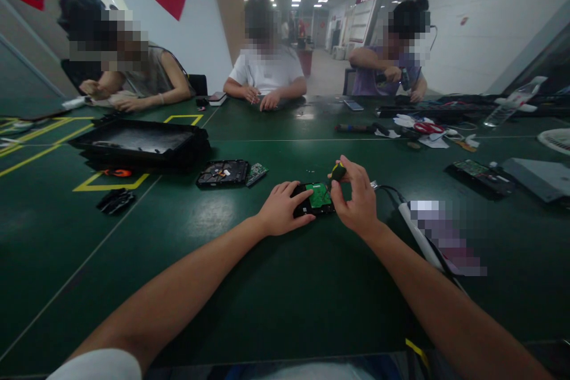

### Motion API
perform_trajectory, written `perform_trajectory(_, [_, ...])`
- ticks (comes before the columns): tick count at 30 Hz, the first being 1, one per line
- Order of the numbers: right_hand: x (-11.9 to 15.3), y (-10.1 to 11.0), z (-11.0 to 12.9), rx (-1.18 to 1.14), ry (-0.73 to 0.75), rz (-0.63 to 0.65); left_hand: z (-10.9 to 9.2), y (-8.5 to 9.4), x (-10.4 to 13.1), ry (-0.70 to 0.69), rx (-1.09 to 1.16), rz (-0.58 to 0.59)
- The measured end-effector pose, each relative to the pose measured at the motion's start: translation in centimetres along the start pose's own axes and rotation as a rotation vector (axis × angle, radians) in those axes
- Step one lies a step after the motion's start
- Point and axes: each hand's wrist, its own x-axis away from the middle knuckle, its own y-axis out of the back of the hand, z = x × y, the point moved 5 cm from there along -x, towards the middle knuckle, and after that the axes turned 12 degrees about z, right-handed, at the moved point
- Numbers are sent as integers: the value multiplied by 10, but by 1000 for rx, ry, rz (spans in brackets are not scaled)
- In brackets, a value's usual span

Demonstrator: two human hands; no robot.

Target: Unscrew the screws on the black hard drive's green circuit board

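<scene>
A black hard drive with a green circuit board [319, 196] lies on the dark green table [249, 285]. My left hand [285, 209] rests on the drive's left part, its fingers spread and one fingertip on the board. My right hand [355, 199] is closed around the yellow and black handle of a screwdriver [338, 172] over the board's right edge. The screwdriver's tip is too small to make out. Left of the drive lie another opened drive [222, 173] and a small loose circuit board [256, 174].
Stacked black trays [142, 141] and a black bundle [116, 201] lie to the left. On the right are a white bar with a cable [421, 237], a device with a board [481, 178] and a grey box [537, 178]. Several people sit across the table.
</scene>
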Motion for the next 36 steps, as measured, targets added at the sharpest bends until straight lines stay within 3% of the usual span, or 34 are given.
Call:
perform_trajectory(4, [1, 2, -1, 38, -20, -48, -1, 2, 0, -6, 9, 2])
perform_trajectory(10, [-1, 1, 1, 2, -2, 14, -1, 2, 0, -1, 17, 1])
perform_trajectory(36, [1, 2, -1, 2, -13, -33, -1, 1, 0, -5, 8, 7])
